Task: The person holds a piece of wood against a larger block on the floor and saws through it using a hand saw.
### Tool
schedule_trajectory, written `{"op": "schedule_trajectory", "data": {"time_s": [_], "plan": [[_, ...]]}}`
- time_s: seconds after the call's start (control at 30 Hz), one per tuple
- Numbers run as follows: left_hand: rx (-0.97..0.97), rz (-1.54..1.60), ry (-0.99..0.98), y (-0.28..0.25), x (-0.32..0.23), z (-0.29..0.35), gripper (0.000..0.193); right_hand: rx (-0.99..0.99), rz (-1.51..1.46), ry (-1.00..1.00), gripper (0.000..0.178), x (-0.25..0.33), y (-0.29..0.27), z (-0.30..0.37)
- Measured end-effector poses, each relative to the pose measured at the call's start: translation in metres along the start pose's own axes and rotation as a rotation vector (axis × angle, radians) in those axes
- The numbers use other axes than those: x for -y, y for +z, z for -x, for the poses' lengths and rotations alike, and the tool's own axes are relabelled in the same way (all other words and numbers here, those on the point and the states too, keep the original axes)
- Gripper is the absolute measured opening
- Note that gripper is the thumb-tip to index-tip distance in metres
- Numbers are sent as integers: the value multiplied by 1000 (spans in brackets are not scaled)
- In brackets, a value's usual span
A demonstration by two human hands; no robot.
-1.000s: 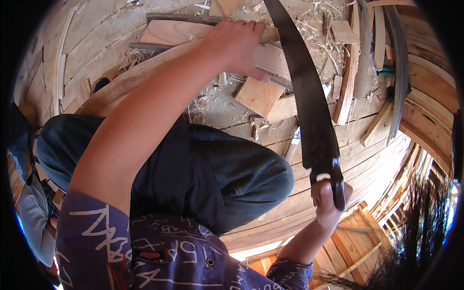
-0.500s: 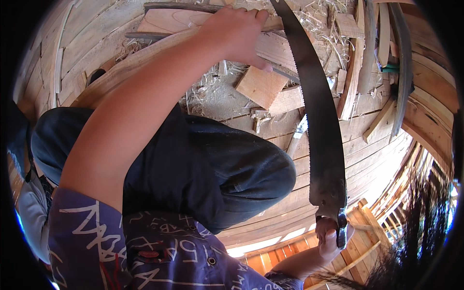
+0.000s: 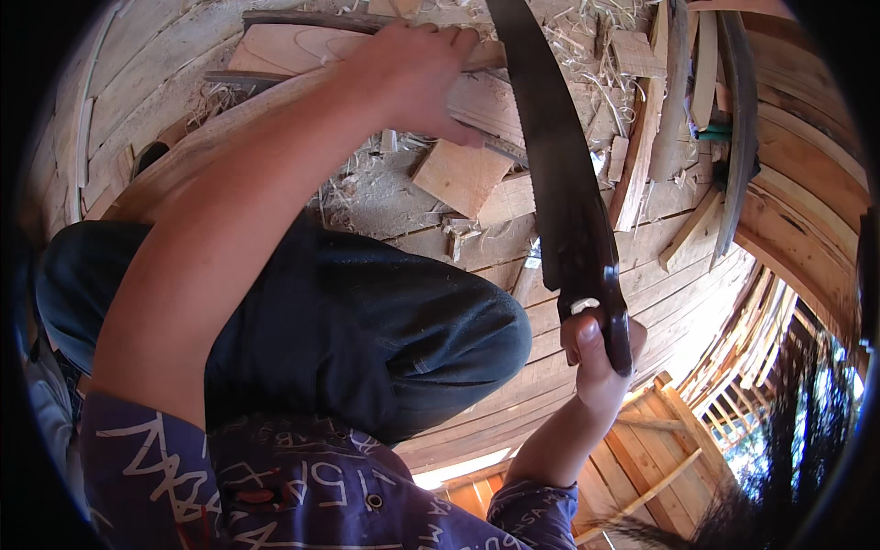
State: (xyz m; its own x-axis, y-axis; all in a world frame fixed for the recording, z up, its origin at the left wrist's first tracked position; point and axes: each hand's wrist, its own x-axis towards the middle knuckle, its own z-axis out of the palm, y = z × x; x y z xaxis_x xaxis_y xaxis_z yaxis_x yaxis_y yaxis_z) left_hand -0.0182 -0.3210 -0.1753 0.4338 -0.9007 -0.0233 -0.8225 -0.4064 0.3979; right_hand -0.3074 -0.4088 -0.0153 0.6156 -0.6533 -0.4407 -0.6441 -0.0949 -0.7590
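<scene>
My right hand (image 3: 600, 348) is closed round the handle of a long curved handsaw (image 3: 555, 156). Its dark toothed blade points away from me, the teeth facing left, and crosses the right end of a wooden board (image 3: 490, 103). Spread across that board, my left hand (image 3: 417, 78) clamps it, thumb on the near edge and fingers over the far edge. Whether the teeth are in a cut is hidden behind the blade. Just nearer than the board lies a square wood offcut (image 3: 463, 176), with a second pale offcut (image 3: 509, 200) against it.
Wood shavings (image 3: 587, 55) and scraps litter the plank floor (image 3: 477, 362). Long timber strips (image 3: 674, 92) lie at the right, near a curved plank wall (image 3: 807, 220). My bent knee (image 3: 477, 335) is close to the saw's left side. A slatted wooden panel (image 3: 655, 449) is at lower right.
My right hand has pushed the saw forward, away from me, so its handle is now much nearer the board. My left hand keeps its hold on the board. The whole view has shifted slightly.
</scene>
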Motion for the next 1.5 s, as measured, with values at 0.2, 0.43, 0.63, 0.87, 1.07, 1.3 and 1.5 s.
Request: {"op": "schedule_trajectory", "data": {"time_s": [0.2,0.43,0.63,0.87,1.07,1.3,1.5], "plan": [[-32,-96,47,-10,-7,2,93,-83,-48,-31,53,-12,-52,90],[-16,-6,41,-2,-5,-3,90,-48,-40,-21,45,-17,-12,19],[58,3,0,-7,-6,-2,87,5,-93,-27,45,-4,4,-17],[290,12,-18,-52,-19,-9,86,-122,-42,-35,62,1,-53,88],[40,-23,-4,-4,-5,-2,88,-90,-2,-29,47,-14,-7,19],[223,-41,3,-21,-12,-7,86,-12,-13,-11,56,11,2,-7],[224,-4,19,-42,-12,-5,85,-118,37,-43,59,-1,-68,104]]}}
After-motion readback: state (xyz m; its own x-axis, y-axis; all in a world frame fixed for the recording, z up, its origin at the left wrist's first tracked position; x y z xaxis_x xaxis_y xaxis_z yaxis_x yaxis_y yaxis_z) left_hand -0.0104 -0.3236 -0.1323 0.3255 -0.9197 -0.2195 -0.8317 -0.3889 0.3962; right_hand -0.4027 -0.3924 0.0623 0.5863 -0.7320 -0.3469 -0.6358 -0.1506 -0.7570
